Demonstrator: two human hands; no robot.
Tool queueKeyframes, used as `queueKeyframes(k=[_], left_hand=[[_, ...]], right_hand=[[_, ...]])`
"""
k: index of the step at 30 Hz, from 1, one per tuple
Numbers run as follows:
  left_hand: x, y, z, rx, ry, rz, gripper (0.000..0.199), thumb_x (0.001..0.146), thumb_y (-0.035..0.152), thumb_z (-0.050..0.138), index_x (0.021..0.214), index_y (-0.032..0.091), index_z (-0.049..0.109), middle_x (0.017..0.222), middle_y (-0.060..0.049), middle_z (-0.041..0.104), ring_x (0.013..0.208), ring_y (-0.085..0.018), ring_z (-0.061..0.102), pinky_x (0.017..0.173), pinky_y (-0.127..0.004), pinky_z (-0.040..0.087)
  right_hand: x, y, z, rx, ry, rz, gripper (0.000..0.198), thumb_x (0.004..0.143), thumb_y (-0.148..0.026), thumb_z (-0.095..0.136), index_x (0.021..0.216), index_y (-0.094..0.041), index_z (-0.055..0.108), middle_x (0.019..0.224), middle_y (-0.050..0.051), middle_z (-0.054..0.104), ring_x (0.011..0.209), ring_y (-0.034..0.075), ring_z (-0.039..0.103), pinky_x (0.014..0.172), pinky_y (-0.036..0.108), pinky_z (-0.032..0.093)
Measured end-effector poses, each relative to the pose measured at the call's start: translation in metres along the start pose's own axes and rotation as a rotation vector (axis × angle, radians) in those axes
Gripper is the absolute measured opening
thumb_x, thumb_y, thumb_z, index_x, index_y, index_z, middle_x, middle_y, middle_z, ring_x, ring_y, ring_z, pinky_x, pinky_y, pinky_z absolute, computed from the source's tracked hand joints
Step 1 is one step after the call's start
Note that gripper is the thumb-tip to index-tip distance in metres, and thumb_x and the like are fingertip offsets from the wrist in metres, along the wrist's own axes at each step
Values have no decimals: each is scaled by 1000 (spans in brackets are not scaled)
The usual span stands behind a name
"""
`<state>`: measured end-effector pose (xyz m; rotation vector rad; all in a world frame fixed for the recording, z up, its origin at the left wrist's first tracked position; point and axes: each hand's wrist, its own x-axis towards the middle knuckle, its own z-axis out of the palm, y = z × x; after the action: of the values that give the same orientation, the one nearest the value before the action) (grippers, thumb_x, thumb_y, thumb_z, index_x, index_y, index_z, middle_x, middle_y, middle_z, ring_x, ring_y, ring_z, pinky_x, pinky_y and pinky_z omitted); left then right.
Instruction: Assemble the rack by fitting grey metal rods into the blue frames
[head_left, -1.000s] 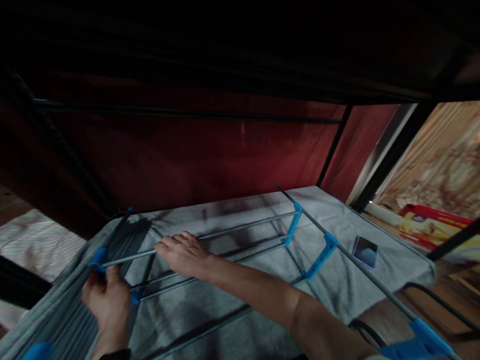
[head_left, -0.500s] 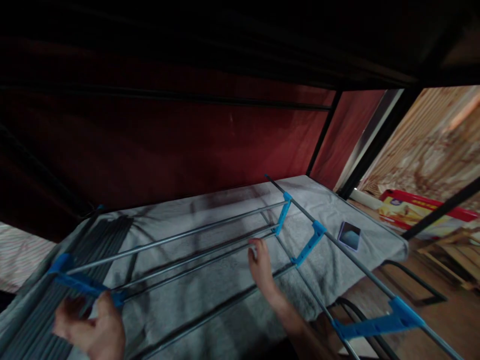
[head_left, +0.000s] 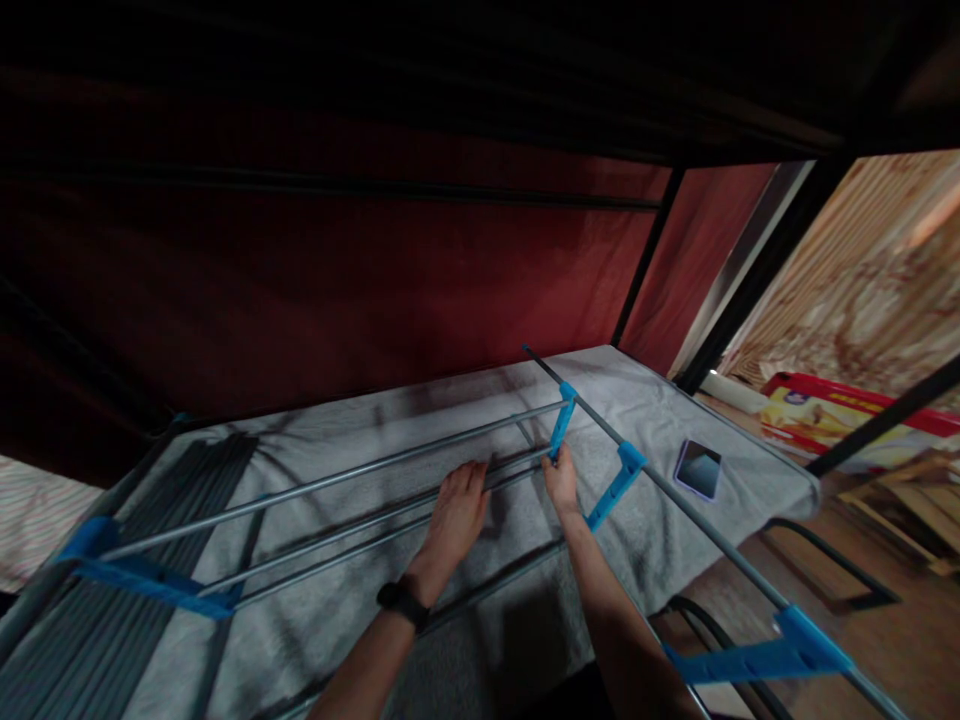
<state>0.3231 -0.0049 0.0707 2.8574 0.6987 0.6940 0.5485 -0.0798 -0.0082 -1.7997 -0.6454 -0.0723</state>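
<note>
A rack of grey metal tubes [head_left: 337, 478] joined by blue plastic brackets lies on a grey blanket. My left hand [head_left: 457, 505], with a dark band on its wrist, is closed over the lower pair of tubes [head_left: 517, 464] near their right ends; its thumb side is partly hidden. At the lower end of a blue bracket [head_left: 561, 425], where those tubes meet it, my right hand [head_left: 561, 482] has its fingers closed on the plastic. Another blue bracket [head_left: 142, 578] holds the tubes' left ends. A further bracket [head_left: 619, 485] sits just right of my right hand.
Several loose grey tubes [head_left: 142, 570] lie side by side at left. A phone [head_left: 699, 469] rests on the blanket [head_left: 645, 400] at right. Dark frame posts [head_left: 765, 270] and a red wall [head_left: 375, 300] surround the bed. A red and yellow box [head_left: 840, 415] stands beyond.
My left hand has left the left bracket and moved right onto the lower tubes. My right hand has moved up and right to the bracket and closed on it. The left bracket shifted slightly left.
</note>
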Motion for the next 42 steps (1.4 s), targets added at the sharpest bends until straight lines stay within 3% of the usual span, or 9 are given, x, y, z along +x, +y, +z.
queueKeyframes(k=[5, 11, 15, 23, 32, 39, 42], left_hand=[[64, 34, 36, -18, -219, 94, 40, 97, 18, 45, 136, 17, 49, 131, -13, 61, 121, -25, 57, 106, -42, 43], [88, 42, 58, -37, -358, 76, 39, 102, 26, 34, 136, 25, 52, 130, -10, 63, 105, -21, 67, 89, -34, 52], [88, 39, 59, -30, -369, 67, 45, 102, 26, 31, 144, 33, 46, 134, -8, 63, 107, -22, 67, 89, -35, 52], [97, 41, 36, -78, -463, 93, 47, 103, 29, 31, 148, 36, 43, 114, -4, 74, 98, -22, 70, 80, -30, 51], [94, 41, 33, -83, -445, 94, 45, 103, 31, 33, 146, 32, 45, 123, -6, 70, 106, -22, 68, 87, -32, 51], [89, 34, 9, 15, -317, 190, 35, 100, 21, 36, 120, 22, 65, 122, -10, 65, 113, -22, 60, 100, -36, 45], [94, 27, -1, 113, -228, 145, 34, 97, 20, 44, 127, 21, 61, 128, -13, 63, 122, -27, 55, 106, -45, 40]], right_hand=[[4, -2, -5, -38, -16, -8, 24, 85, -31, 45, 100, -19, 59, 86, 7, 66, 79, 21, 60, 77, 34, 50], [5, -2, -9, -131, -58, -8, 24, 87, -28, 42, 100, -18, 59, 79, 7, 66, 73, 22, 62, 68, 31, 47], [4, -3, -10, -180, -99, 3, 26, 88, -25, 41, 104, -18, 60, 85, 8, 68, 77, 22, 64, 71, 31, 47], [8, -5, -14, -203, -139, 7, 32, 86, -21, 44, 113, -19, 61, 89, 7, 70, 81, 21, 65, 75, 30, 48], [9, -2, -13, -166, -134, -23, 33, 87, -26, 43, 112, -16, 62, 92, 10, 71, 83, 24, 65, 75, 33, 48], [6, 0, -10, -134, -107, -35, 33, 87, -32, 42, 110, -17, 61, 88, 9, 68, 80, 25, 63, 73, 35, 48], [5, 2, -8, -122, -85, -34, 31, 87, -33, 42, 106, -19, 62, 84, 9, 67, 77, 26, 63, 73, 36, 48]])
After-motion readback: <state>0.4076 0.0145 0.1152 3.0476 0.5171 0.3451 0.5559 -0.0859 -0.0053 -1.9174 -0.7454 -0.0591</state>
